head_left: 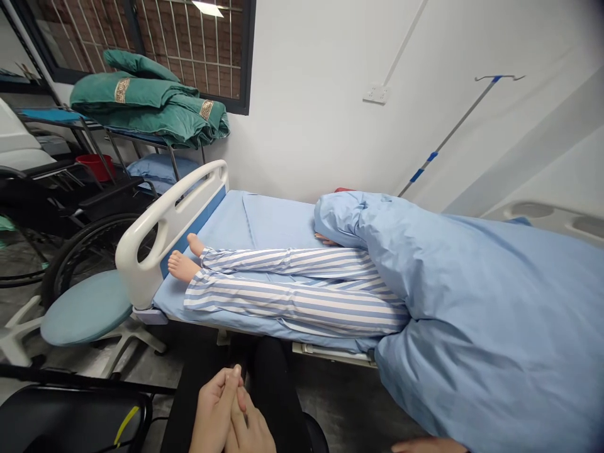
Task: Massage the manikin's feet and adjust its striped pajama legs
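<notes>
At the left a wheelchair (51, 201) stands just off the bed's foot end, with folded green velvet bedding (146, 100) behind it under the window. A round pale-blue stool (87, 308) sits close to the near corner of the white footboard (146, 280).

On the light-blue bed sheet (274, 217), a figure's bare feet (183, 266) lie next to that footboard; they look like a training manikin's. Its legs, in blue-and-white striped trousers (292, 296), run rightward along the near edge.

Below that edge, the wearer's left hand (212, 402) and right hand (252, 434) are clasped over the lap, fingers folded against one another, with no object showing between them. They are apart from the bed.

Farther right, a bunched light-blue quilt (462, 296) covers the figure above the thighs and spills over the near edge. An IV pole (453, 129) leans into view beyond the far edge. At the bottom lies part of another hand (429, 445); whose, I cannot tell.

The overhanging quilt could slide floorward under its own weight, or if a knee or passing chair snagged it. With no raised rail visible, a careless pull could also drag the near leg off the mattress.
</notes>
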A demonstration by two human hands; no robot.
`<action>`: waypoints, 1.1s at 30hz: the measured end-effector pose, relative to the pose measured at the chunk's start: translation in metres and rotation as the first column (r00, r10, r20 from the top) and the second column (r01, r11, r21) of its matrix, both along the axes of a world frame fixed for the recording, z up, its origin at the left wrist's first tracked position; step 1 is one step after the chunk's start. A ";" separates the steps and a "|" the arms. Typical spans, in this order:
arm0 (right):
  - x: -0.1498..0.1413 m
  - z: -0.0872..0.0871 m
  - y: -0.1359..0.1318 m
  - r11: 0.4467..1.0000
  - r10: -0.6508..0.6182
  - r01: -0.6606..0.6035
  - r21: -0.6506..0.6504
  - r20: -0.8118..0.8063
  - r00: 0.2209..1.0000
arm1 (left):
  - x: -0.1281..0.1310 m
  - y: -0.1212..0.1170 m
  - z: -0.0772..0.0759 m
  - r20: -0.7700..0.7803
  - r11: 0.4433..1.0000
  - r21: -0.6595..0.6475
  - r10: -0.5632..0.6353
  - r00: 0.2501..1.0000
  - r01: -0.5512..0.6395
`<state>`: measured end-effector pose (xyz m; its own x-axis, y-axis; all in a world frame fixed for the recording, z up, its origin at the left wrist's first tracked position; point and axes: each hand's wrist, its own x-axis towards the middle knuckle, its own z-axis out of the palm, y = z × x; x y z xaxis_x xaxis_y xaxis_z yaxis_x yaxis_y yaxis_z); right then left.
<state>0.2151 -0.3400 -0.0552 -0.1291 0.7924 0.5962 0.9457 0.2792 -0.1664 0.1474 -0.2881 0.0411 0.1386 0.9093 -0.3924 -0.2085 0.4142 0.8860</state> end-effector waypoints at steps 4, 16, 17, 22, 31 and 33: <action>0.005 0.005 0.003 0.998 -0.049 0.050 0.048 -0.028 0.998 | -0.007 -0.002 0.004 0.037 0.994 -0.020 -0.102 0.994 0.103; 0.003 0.016 0.001 0.997 -0.068 0.068 0.033 -0.012 0.998 | -0.004 0.002 0.004 0.071 0.997 -0.054 -0.049 0.996 0.053; 0.003 0.013 0.002 0.997 -0.067 0.067 0.031 -0.005 0.998 | -0.005 0.002 0.004 0.056 0.996 -0.036 -0.080 0.995 0.082; -0.011 -0.006 -0.001 0.988 -0.101 0.101 0.114 -0.006 0.995 | -0.006 0.003 0.001 -0.047 0.995 0.022 -0.096 0.994 0.097; 0.000 0.013 -0.005 0.994 -0.037 0.045 -0.098 0.086 0.996 | -0.012 0.004 0.001 0.075 0.986 -0.012 -0.165 0.983 0.166; 0.001 0.012 -0.005 0.997 -0.046 0.049 -0.060 0.060 0.997 | -0.013 0.002 0.002 0.018 0.978 0.030 -0.205 0.979 0.204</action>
